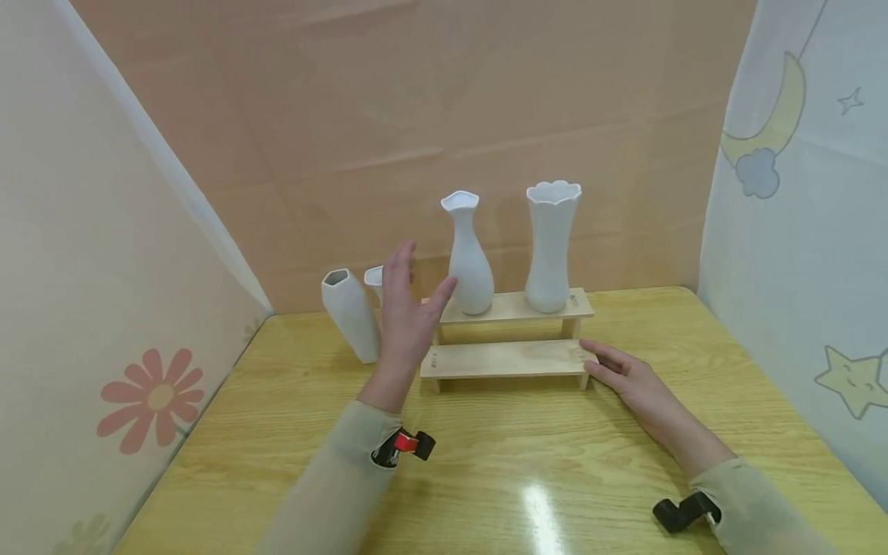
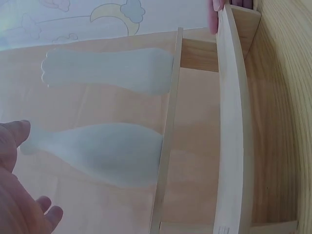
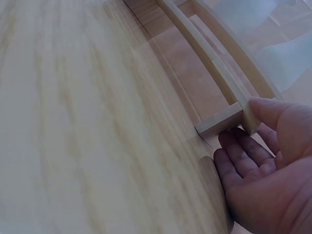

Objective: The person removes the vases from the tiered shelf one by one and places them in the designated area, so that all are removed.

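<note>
A two-tier wooden stand [image 1: 506, 358] is on the table, with two white vases on its upper tier. One is a narrow-necked vase [image 1: 472, 266]; to its right stands a wider vase with a scalloped rim [image 1: 551, 250]. My left hand [image 1: 408, 316] is raised just left of the narrow-necked vase, thumb and fingers spread, holding nothing. Whether its thumb touches that vase I cannot tell. At the lower tier's right end, my right hand [image 3: 263, 151] grips the stand, thumb on the board and fingers curled beneath its edge.
Left of the stand, a white angular vase [image 1: 350, 316] leans on the table. Beside it, another white vase [image 1: 375, 277] is mostly hidden behind my left hand. The wooden table [image 1: 486, 455] reaches a tan cloth backdrop [image 1: 444, 116], with patterned cloth at both sides.
</note>
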Motion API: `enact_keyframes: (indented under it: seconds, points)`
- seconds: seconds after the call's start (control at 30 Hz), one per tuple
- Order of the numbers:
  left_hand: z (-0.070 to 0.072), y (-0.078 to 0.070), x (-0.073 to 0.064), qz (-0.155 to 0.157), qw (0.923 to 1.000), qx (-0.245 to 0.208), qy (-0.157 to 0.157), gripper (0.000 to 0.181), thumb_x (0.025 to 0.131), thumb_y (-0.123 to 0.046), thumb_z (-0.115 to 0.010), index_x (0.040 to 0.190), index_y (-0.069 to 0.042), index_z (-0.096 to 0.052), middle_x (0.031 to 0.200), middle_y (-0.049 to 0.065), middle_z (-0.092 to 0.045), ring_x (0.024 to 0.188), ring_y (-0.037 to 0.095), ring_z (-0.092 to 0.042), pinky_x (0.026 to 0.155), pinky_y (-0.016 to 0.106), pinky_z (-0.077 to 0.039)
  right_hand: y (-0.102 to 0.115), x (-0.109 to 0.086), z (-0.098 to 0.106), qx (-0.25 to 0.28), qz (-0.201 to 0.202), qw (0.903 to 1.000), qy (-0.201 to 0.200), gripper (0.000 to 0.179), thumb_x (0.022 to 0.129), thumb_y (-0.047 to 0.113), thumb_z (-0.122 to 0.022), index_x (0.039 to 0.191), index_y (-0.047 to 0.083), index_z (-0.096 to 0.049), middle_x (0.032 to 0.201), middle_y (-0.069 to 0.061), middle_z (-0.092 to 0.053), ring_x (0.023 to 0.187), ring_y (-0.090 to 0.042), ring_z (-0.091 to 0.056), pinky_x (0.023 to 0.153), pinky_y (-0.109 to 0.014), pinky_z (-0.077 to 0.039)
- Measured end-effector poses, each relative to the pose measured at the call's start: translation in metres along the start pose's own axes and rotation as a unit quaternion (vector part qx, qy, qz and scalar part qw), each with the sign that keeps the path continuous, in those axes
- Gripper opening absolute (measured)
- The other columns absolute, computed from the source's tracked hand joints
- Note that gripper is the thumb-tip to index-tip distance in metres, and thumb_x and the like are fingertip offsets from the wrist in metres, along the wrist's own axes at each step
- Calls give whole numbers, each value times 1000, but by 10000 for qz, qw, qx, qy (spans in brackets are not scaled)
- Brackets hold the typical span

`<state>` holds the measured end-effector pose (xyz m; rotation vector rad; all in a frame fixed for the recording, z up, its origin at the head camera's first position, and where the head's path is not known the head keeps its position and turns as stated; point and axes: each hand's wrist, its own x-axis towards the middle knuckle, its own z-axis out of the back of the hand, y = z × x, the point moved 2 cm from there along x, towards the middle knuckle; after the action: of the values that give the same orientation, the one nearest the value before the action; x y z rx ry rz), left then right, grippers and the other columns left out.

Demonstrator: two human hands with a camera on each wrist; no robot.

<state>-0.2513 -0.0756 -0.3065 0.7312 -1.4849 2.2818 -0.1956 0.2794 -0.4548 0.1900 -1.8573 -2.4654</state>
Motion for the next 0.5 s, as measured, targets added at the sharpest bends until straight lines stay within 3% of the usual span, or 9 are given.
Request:
enact_keyframes:
  seconds: [0.17, 0.5]
  points:
    - [-9, -4, 6, -4, 9998, -139, 113, 81, 101, -23, -85, 168, -9, -41, 168, 13, -42, 151, 33, -46, 124, 48, -42, 0, 0, 0, 7, -13, 10000, -13, 71, 114, 44, -63, 173, 14, -37, 177, -22, -30, 161, -41, -29, 96, -7, -42]
    - [-27, 1, 17, 367, 9990, -80, 229, 82, 101, -26, -84, 169, -9, -40, 166, 18, -45, 149, 36, -47, 122, 52, -43, -1, 0, 0, 60, 40, 10000, 32, 72, 114, 44, -63, 173, 14, -37, 177, -23, -28, 161, -41, -29, 97, -9, -44]
